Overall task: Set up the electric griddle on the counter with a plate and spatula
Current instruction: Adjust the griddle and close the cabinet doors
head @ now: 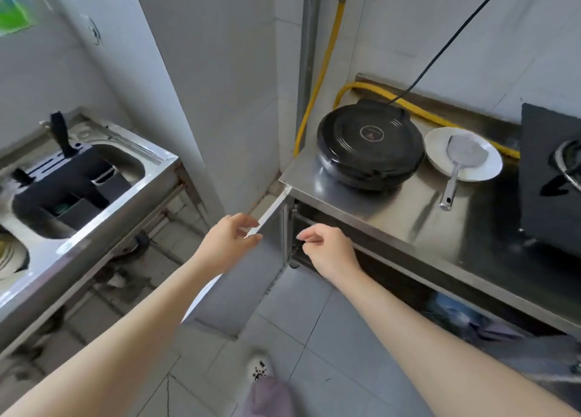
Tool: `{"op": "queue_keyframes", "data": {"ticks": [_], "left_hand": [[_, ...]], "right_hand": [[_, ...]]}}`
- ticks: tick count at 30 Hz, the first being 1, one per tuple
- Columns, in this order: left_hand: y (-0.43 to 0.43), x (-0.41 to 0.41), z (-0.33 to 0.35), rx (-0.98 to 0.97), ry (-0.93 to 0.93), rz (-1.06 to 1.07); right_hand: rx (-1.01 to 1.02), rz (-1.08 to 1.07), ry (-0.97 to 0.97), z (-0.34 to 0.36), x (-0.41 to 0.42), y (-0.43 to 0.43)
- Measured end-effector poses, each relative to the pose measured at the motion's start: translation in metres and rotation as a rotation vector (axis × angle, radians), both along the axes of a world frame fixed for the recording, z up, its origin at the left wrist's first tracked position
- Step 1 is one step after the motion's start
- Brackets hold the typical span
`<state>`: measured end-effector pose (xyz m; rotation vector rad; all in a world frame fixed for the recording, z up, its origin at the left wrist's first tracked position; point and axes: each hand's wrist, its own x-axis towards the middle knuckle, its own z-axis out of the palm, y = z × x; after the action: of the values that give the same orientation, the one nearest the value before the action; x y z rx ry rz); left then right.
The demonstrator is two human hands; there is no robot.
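**A:** From the left, what have I got?

**B:** A black knife block (63, 178) sitting in the sink (132, 165), which I leave alone. Next, my left grip (226, 243) pinches the top edge of the open cabinet door (251, 291) between thumb and fingers.

**A:** And the other?

**B:** My right grip (327, 250) hovers just right of that, at the cabinet mouth. The fingers are curled in and hold nothing I can see.

**A:** Where's the griddle from there?

**B:** The griddle (371, 143) is far and right of both grips, lid down, up on the counter (393, 215). The right grip is nearer to it. The plate (490, 170) is just beside it on the right. The spatula (462, 162) lies across the plate, blade far, with the handle running near and slightly left over the rim.

**A:** So the set is laid out?

**B:** I judge so. Only the door seems left, and it should swing right toward the cabinet. I'd pull my right grip clear first.

**A:** Any writing?

**B:** There's a reddish emblem on the griddle lid, too blurred to read.
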<state>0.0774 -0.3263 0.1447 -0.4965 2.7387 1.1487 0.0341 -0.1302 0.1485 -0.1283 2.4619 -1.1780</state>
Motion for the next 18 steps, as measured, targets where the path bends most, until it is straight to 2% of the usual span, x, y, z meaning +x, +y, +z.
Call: {"op": "queue_keyframes", "data": {"ticks": [6,13,18], "left_hand": [[-0.038,0.049,-0.047,0.006,-0.145,0.075],[-0.069,0.066,-0.092,-0.001,-0.355,0.119],[-0.069,0.060,-0.110,-0.007,-0.492,-0.022]], "right_hand": [[0.070,0.134,-0.110,-0.040,0.038,-0.029],[0.115,0.141,-0.220,-0.072,0.050,-0.070],[0.129,0.110,-0.279,-0.080,0.050,-0.088]]}}
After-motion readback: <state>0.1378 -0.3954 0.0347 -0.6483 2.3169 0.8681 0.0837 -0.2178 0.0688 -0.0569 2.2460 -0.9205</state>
